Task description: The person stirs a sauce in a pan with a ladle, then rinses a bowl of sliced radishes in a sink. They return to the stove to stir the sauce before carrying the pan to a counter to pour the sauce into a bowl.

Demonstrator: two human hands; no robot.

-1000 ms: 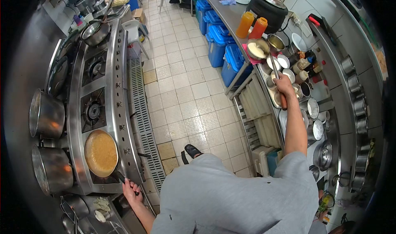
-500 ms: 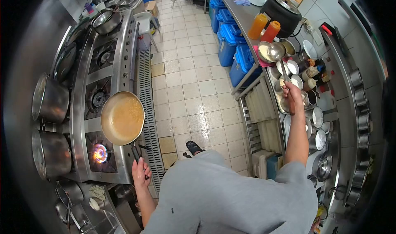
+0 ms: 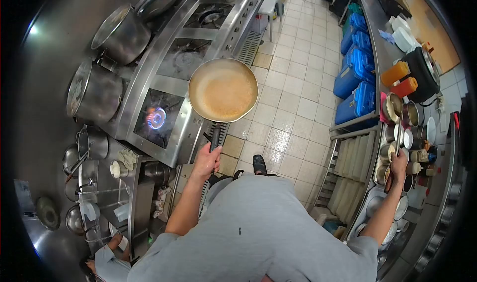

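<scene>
My left hand (image 3: 206,160) is closed around the black handle of a frying pan (image 3: 223,90). The pan is held level, off the burners, by the stove's front edge. A thin light-brown layer coats its inside. Out to the right, my right hand (image 3: 397,163) grips a long-handled ladle (image 3: 400,128). Its head end is at a metal bowl (image 3: 394,104) on the counter; whether it dips into the contents cannot be made out. Small containers and sauce bottles (image 3: 420,156) sit around that hand.
A lit burner (image 3: 157,117) flames on the stove (image 3: 171,85), beside large pots (image 3: 102,90). Blue bins (image 3: 355,103) line the right counter, with orange squeeze bottles (image 3: 395,74) above. Another person's sleeve (image 3: 112,264) shows at bottom left.
The view has swung left. The pan has moved away from the lit burner, toward the aisle side. The ladle's head, seen plainly before above the bowl, now sits lower and less visible there.
</scene>
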